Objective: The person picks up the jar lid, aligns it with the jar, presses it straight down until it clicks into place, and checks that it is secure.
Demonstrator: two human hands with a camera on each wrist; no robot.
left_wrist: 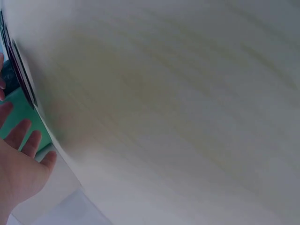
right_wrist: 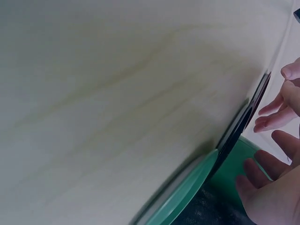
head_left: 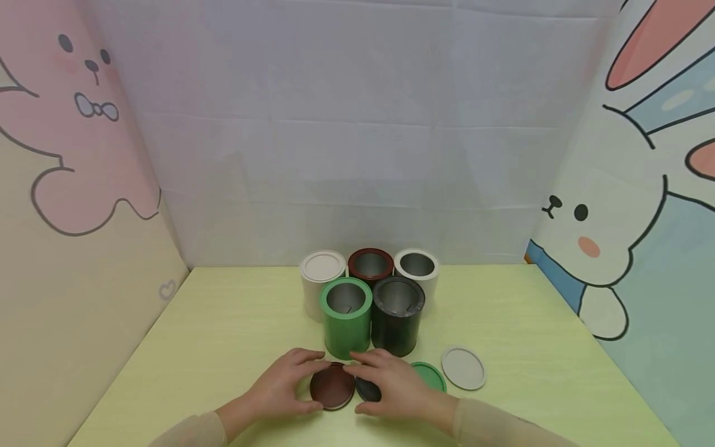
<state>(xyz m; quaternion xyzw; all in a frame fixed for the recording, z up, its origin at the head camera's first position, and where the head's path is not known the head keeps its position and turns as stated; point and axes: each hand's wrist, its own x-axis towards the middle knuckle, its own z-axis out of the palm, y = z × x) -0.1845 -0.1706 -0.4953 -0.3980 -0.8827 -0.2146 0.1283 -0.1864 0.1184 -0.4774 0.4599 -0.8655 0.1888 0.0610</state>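
Yellow tabletop (head_left: 246, 316) bears five cans (head_left: 362, 323) behind the brown lid (head_left: 333, 386), left hand (head_left: 283, 383) and right hand (head_left: 398, 385) flanking it, both empty.

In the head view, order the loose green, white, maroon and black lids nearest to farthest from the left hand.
1. Maroon lid: beside the left hand.
2. Black lid: partly hidden by the right hand.
3. Green lid: right of that hand.
4. White lid: rightmost.

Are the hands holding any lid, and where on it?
Nothing looks held: the dark red lid lies on the table between the left hand and the right hand.
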